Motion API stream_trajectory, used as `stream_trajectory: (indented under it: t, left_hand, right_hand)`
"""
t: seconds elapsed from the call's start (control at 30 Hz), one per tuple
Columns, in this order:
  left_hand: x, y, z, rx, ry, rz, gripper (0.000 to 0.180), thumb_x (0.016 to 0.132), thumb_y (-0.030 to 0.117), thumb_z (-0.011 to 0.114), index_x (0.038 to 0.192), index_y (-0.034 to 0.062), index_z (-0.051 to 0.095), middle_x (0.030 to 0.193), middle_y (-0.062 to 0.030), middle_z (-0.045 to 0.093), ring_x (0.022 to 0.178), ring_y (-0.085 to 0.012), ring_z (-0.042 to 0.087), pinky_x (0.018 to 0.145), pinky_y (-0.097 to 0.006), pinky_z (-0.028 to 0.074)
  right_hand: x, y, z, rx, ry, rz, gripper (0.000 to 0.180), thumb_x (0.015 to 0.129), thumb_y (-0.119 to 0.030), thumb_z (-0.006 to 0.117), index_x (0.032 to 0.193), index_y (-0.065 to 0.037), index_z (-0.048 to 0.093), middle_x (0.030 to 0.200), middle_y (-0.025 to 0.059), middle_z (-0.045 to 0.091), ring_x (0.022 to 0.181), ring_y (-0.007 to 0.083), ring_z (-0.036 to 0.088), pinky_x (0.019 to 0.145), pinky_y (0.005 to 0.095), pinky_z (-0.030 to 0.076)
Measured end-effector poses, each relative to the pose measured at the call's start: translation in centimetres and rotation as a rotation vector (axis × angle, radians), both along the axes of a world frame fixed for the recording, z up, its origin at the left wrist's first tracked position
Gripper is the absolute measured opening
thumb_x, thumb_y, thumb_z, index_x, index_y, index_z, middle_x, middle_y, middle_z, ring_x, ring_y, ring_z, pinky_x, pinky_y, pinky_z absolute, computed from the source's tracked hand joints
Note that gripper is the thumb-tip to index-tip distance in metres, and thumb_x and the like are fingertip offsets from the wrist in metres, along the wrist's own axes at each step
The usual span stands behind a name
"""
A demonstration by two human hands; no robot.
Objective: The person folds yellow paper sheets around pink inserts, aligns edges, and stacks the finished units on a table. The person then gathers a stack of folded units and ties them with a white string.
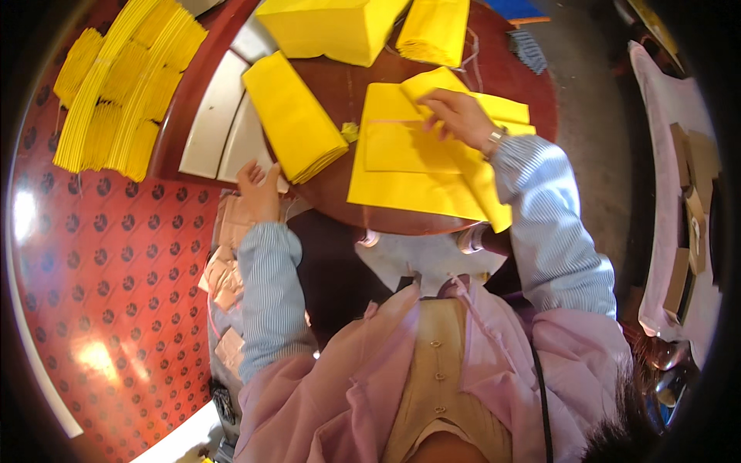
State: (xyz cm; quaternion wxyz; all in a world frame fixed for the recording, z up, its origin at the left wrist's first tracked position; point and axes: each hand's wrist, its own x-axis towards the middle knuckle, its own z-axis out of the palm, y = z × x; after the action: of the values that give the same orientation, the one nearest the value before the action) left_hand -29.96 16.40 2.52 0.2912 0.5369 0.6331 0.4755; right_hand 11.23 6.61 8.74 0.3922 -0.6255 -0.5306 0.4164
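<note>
Several layered yellow sheets [421, 147], fabric-like and folded, lie on the round brown table in front of me. My right hand [461, 117] is over their far part, with its curled fingers at the edge of a raised yellow flap [434, 80]. One yellow strip slants down past my right wrist toward the table's near edge. To the left, a thick folded yellow bundle [293, 116] lies at an angle. My left hand [261, 194] is just beside its near end, thumb and fingers apart, with nothing visible in it.
More yellow bundles [328, 31] and a rolled yellow stack [434, 31] are at the table's far side. Tall yellow stacks [127, 89] stand at the far left on a red patterned surface [116, 270]. Cardboard pieces [687, 224] lie on a pale cloth at right.
</note>
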Motion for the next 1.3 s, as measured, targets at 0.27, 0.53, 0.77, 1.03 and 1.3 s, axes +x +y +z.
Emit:
stream_trajectory:
  t: [0.27,0.53,0.77,1.03,1.3]
  left_hand:
    - [13.7,-16.5,16.5,0.339,-0.555,-0.793,0.012,0.097,0.001,0.056,0.108,-0.0038,0.058,0.092,-0.0194,0.065,0.08,-0.0247,0.06,0.075,-0.037,0.048]
    - [16.5,-19.9,30.5,0.412,-0.75,-1.339,0.027,0.089,0.023,0.071,0.107,0.0164,0.053,0.094,-0.0001,0.06,0.091,-0.0188,0.052,0.078,-0.039,0.039]
    - [20.2,-21.4,22.4,0.38,-0.708,-1.022,0.022,0.099,0.009,0.062,0.12,0.0035,0.057,0.116,-0.0108,0.065,0.099,-0.0229,0.064,0.092,-0.038,0.051]
    - [23.4,-19.2,3.5,-0.646,-0.56,-0.652,0.035,0.105,0.013,0.064,0.135,-0.0048,0.057,0.124,-0.0153,0.065,0.113,-0.025,0.068,0.102,-0.036,0.056]
    - [26.0,-17.8,3.5,-1.001,-0.56,-0.888,0.045,0.107,0.021,0.063,0.14,-0.0071,0.051,0.136,-0.0204,0.063,0.121,-0.0279,0.068,0.106,-0.039,0.055]
  right_hand:
    - [7.1,-18.0,-2.2,0.196,-0.683,-0.294,0.036,0.084,-0.026,0.081,0.114,-0.008,0.073,0.111,0.0137,0.07,0.108,0.0351,0.065,0.09,0.0435,0.055]
    - [5.0,-22.1,-3.7,0.032,-0.692,-0.409,0.068,0.076,-0.028,0.089,0.134,-0.011,0.059,0.12,0.0151,0.063,0.108,0.0363,0.066,0.09,0.0439,0.058]
    - [6.9,-22.3,-6.0,-0.021,-0.276,-0.501,0.062,0.081,-0.021,0.091,0.131,-0.007,0.058,0.092,0.0084,0.07,0.075,0.0172,0.072,0.071,0.0298,0.059]
    - [8.4,-22.3,-6.1,-0.128,0.09,-0.486,0.039,0.088,-0.014,0.085,0.12,-0.002,0.067,0.081,0.0036,0.073,0.07,0.0122,0.071,0.064,0.0237,0.056]
    - [8.1,-22.3,-4.6,-0.161,0.682,-0.469,0.031,0.104,-0.021,0.066,0.124,0.002,0.062,0.103,0.0098,0.074,0.084,0.0175,0.074,0.073,0.0275,0.062]
